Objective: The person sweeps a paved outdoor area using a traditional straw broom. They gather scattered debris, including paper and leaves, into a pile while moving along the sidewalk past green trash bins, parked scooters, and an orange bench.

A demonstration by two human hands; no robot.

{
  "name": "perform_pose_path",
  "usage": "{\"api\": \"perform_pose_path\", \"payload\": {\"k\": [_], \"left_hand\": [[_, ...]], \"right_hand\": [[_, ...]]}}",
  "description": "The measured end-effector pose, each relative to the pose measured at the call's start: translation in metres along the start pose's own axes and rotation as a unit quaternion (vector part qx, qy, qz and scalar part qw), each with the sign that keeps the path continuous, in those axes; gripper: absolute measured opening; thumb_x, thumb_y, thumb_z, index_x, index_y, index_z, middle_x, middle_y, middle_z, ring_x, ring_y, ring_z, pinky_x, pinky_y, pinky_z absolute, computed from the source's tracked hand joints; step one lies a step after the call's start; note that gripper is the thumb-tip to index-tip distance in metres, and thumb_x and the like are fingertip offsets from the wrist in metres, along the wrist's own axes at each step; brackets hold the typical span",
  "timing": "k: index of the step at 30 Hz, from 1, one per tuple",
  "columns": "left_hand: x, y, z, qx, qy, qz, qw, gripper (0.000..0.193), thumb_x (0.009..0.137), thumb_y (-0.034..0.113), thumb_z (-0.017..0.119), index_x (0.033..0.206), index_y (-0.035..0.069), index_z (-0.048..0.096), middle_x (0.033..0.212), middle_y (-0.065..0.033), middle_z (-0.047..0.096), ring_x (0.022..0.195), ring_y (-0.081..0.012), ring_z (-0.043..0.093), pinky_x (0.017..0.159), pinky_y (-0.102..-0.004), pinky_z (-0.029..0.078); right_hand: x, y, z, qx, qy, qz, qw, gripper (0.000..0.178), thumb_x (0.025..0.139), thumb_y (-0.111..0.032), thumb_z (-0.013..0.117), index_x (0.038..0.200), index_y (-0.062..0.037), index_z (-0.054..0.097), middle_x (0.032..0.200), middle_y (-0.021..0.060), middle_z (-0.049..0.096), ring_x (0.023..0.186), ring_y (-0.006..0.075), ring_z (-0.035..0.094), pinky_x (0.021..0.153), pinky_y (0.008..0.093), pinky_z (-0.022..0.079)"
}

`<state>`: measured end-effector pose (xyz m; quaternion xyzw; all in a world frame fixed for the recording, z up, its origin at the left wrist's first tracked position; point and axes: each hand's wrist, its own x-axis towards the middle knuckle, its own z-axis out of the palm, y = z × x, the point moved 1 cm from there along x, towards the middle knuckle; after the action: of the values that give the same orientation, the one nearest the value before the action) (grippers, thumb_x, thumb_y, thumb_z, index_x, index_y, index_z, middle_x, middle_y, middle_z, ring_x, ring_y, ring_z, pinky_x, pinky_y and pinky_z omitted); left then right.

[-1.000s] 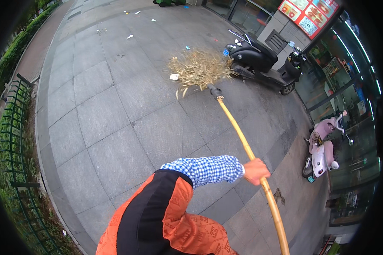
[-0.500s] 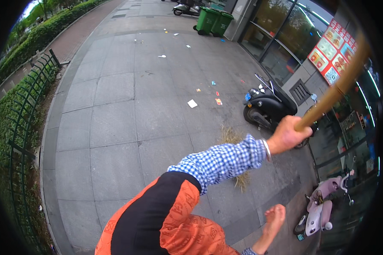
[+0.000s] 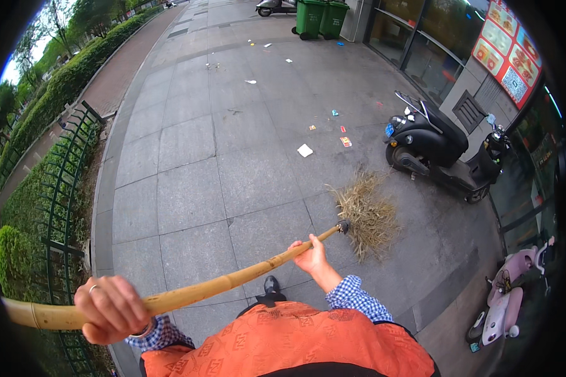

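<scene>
- Left grip (image 3: 112, 309) clasps the bamboo broom (image 3: 233, 278) well back; right grip (image 3: 310, 256) wraps the same pole, nearer the straw head (image 3: 372, 217)!
- Grey pavement (image 3: 182, 151) spreads beneath.
- Black scooter (image 3: 424, 144) stands beyond the straw.
- Broom slants across, straw down, to the person's right.
- White scrap (image 3: 305, 151) lies ahead, apart from the straw.

A red sign (image 3: 508, 50) is hanging on the grey wall (image 3: 468, 78), showing food pictures and a square black-and-white code (image 3: 514, 88); its print is coming out too small to read. The green bins (image 3: 309, 22) are bearing faint white marks, also unreadable. A blue plate (image 3: 390, 130) is sitting on the black scooter (image 3: 437, 138), and a teal tag (image 3: 475, 347) on the pink scooter (image 3: 503, 311). The orange garment (image 3: 283, 336) is carrying a repeating letter-like pattern
</scene>
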<state>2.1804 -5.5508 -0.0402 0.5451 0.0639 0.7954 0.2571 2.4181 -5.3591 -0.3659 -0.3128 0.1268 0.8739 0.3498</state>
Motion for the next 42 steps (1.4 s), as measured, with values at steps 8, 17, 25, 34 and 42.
{"api": "perform_pose_path", "payload": {"k": [8,17,25,34,42], "left_hand": [[-0.050,0.071,-0.111,-0.017,0.192,0.041,0.980,0.032,0.082,0.007,0.051,0.058,0.012,0.030,0.036,0.0038,0.031,0.025,-0.0013,0.026,0.024,-0.0144,0.029],[-0.050,-0.174,-0.130,-0.100,0.181,-0.128,0.970,0.027,0.080,0.013,0.054,0.058,0.014,0.037,0.041,0.0030,0.036,0.034,-0.0067,0.031,0.034,-0.0219,0.029],[-0.014,-0.388,-0.004,-0.083,-0.086,-0.373,0.920,0.020,0.074,0.014,0.063,0.064,0.007,0.048,0.068,-0.0052,0.051,0.081,-0.0241,0.053,0.093,-0.0480,0.031],[0.003,-0.369,0.010,0.133,-0.135,-0.416,0.889,0.017,0.075,0.014,0.065,0.067,0.003,0.056,0.070,-0.0109,0.060,0.088,-0.0308,0.059,0.091,-0.0480,0.036],[0.009,-0.174,0.003,0.342,0.076,-0.279,0.894,0.029,0.080,0.019,0.056,0.056,0.010,0.042,0.052,-0.0044,0.058,0.059,-0.0186,0.062,0.070,-0.0343,0.049]], "right_hand": [[0.026,0.042,0.047,0.059,0.115,0.061,0.990,0.037,0.082,-0.020,0.044,0.050,-0.0144,0.026,0.043,-0.0019,0.024,0.040,0.0131,0.026,0.048,0.0285,0.031],[0.056,-0.184,0.013,0.111,0.139,-0.214,0.961,0.035,0.077,-0.019,0.049,0.049,-0.0158,0.028,0.041,-0.0049,0.026,0.035,0.0088,0.026,0.040,0.0240,0.028],[0.072,-0.444,-0.064,0.224,-0.050,-0.282,0.931,0.032,0.086,-0.022,0.046,0.059,-0.0096,0.033,0.050,-0.0005,0.032,0.043,0.0089,0.032,0.038,0.0192,0.032],[0.198,-0.467,-0.065,0.029,0.232,-0.135,0.963,0.032,0.086,-0.021,0.046,0.059,-0.0112,0.032,0.048,-0.0024,0.027,0.036,0.0096,0.027,0.031,0.0210,0.026],[0.175,-0.227,0.025,-0.026,0.231,-0.021,0.972,0.025,0.085,-0.018,0.044,0.064,-0.0100,0.033,0.051,-0.0002,0.029,0.037,0.0111,0.028,0.034,0.0234,0.029]]}}
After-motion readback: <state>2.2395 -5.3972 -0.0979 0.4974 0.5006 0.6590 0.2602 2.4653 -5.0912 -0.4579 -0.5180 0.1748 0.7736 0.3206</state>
